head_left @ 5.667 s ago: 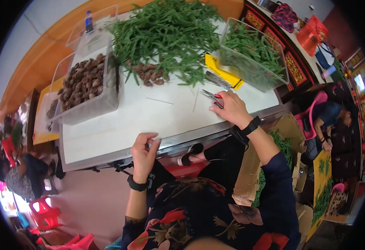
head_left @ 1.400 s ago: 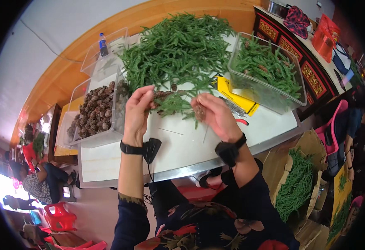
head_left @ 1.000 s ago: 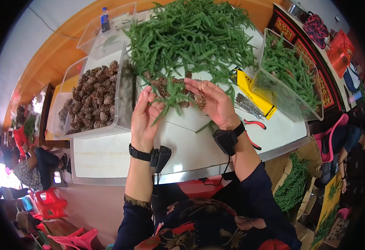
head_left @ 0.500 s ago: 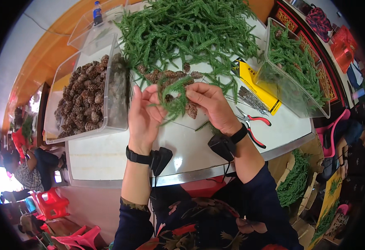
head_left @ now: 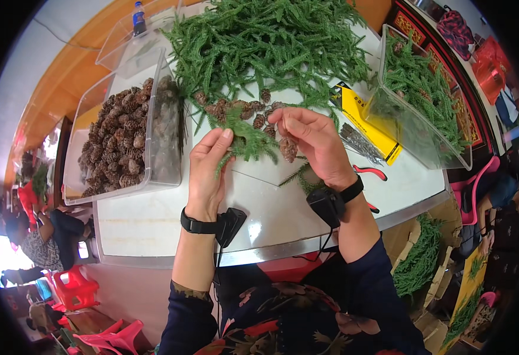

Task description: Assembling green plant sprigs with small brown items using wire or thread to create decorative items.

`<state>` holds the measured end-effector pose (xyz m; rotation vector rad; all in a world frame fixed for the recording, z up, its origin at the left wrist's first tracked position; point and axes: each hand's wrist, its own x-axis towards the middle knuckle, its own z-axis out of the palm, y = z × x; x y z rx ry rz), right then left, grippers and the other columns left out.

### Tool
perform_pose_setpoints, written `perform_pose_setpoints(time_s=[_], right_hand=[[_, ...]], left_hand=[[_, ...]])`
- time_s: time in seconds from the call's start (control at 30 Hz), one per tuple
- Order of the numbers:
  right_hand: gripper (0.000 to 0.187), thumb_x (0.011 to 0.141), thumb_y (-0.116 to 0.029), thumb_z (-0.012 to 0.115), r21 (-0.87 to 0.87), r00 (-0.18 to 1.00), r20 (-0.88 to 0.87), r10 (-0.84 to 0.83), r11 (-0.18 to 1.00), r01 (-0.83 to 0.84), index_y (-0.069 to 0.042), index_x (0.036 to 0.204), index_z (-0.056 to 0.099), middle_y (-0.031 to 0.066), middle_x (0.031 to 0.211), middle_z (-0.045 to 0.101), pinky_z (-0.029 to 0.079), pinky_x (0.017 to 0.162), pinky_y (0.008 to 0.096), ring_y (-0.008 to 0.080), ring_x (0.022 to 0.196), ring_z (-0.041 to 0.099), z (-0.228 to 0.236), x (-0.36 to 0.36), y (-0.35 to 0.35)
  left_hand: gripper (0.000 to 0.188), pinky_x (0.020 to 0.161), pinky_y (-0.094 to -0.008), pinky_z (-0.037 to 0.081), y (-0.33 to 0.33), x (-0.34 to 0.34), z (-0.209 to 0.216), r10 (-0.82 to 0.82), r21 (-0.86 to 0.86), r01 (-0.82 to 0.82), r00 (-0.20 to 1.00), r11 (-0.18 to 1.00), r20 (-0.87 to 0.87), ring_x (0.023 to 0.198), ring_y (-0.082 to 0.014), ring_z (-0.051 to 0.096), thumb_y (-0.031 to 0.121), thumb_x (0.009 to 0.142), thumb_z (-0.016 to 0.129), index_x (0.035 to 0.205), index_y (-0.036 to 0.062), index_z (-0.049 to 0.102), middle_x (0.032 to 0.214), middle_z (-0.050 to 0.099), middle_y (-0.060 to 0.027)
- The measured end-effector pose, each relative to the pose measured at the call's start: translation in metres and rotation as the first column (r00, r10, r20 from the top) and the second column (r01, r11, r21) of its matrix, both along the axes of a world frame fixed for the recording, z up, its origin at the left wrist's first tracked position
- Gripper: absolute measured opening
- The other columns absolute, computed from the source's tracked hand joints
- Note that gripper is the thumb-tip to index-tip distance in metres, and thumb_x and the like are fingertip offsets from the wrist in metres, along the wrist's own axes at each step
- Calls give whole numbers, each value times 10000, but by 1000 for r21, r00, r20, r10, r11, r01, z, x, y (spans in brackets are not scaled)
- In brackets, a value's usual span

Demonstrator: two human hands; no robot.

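Over the near part of the white table (head_left: pixel 153 231), my left hand (head_left: pixel 207 174) pinches a green artificial pine sprig (head_left: pixel 250 142) between thumb and fingers. My right hand (head_left: pixel 318 145) is closed just to the right of the sprig, and a brown pine cone (head_left: pixel 288 149) hangs below its fingertips. The thin stem or wire in that pinch is too small to make out. Behind both hands lie several loose pine cones (head_left: pixel 259 121). Red-handled pliers (head_left: pixel 370 172) lie beside my right wrist, partly hidden by it.
A clear bin of pine cones (head_left: pixel 117 136) stands at the left. Green sprigs (head_left: pixel 265 47) heap across the far side. At the right are a yellow package (head_left: pixel 383 137), metal pins (head_left: pixel 363 144) and a clear bin of greenery (head_left: pixel 419 89). Other people sit beyond both sides.
My hands have drawn apart. The right moved right and slightly up with the pine cone, its wrist now covering part of the pliers. My left fingers have closed on the sprig.
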<state>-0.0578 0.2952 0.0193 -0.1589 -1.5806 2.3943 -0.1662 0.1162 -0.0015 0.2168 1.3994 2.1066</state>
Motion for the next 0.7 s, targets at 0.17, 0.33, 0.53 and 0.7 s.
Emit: perform_pose_setpoints(time_s=[0.17, 0.33, 0.53, 0.7], right_hand=[[185, 931, -170, 594, 254, 995, -97, 23, 967, 2, 8, 899, 637, 6, 962, 620, 448, 694, 225, 58, 763, 539, -7, -6, -10], [180, 919, -194, 607, 219, 984, -25, 174, 962, -165, -23, 909, 661, -9, 890, 632, 436, 760, 219, 65, 771, 555, -22, -11, -14], [167, 912, -197, 618, -280, 973, 86, 216, 942, -185, -42, 959, 661, 23, 923, 657, 502, 737, 271, 109, 781, 605, -22, -7, -2], [257, 915, -219, 589, -537, 944, 118, 307, 820, -199, -19, 1065, 646, 66, 997, 683, 547, 720, 340, 142, 853, 645, -27, -3, -2]], left_hand=[[172, 670, -192, 449, 3, 0, -5, 79, 5, -79, 993, 997, -90, 754, -61, 584, 119, 907, 648, 1058, 37, 635, 895, 659, -16], [214, 650, -187, 444, 3, 1, 0, 52, 64, -45, 992, 997, -119, 755, -65, 583, 163, 948, 593, 1107, 20, 608, 899, 649, -22], [306, 654, -182, 436, -1, 3, 10, -138, 302, 163, 985, 939, -102, 769, -65, 567, 218, 981, 540, 1207, 13, 567, 1052, 632, -42], [317, 659, -177, 429, 2, 10, 10, -76, 192, 101, 988, 976, -133, 755, -59, 546, 155, 955, 571, 1245, 28, 558, 1121, 604, -47]])
